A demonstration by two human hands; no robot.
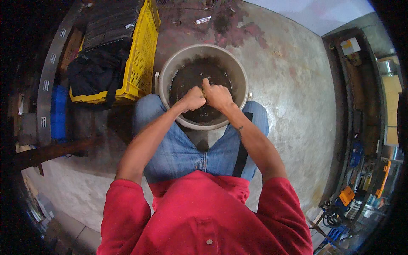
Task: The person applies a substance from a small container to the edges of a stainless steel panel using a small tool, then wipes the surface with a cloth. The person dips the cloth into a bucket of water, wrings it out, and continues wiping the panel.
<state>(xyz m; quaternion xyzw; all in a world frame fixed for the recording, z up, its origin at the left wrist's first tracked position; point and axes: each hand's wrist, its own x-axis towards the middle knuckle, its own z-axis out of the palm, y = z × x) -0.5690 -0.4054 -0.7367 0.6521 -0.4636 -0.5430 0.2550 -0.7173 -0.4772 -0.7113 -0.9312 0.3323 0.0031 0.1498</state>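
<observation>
A round, grey-beige plastic bucket (pixel 245 83) stands on the grey concrete floor (pixel 293 110), its near rim between the 2 blue-denim knees (pixel 149 112) of a person in a red short-sleeved shirt (pixel 199 208). Dark, murky liquid (pixel 189 78) lies in it. Above the liquid and inside the rim's outline, the left hand (pixel 194 99) and right hand (pixel 219 97) meet, fingers curled closed on a small yellowish-green piece (pixel 204 91); only a sliver shows between them, too little to identify. The right thumb points away from the body.

At left, a dark metal rail (pixel 44 102) carries 4 small white labels (pixel 46 85), their print too small to read. A white tag (pixel 129 26) sits on the yellow perforated plastic crate (pixel 146 51), which holds black fabric (pixel 95 72). A small white-and-red packet (pixel 203 20) lies on the floor beyond the bucket, its print unclear.

The crate's edge stands near the bucket's left side, leaving a narrow gap; on the right, a broad stretch of floor runs to the dark shelving (pixel 342 80) along the edge.
</observation>
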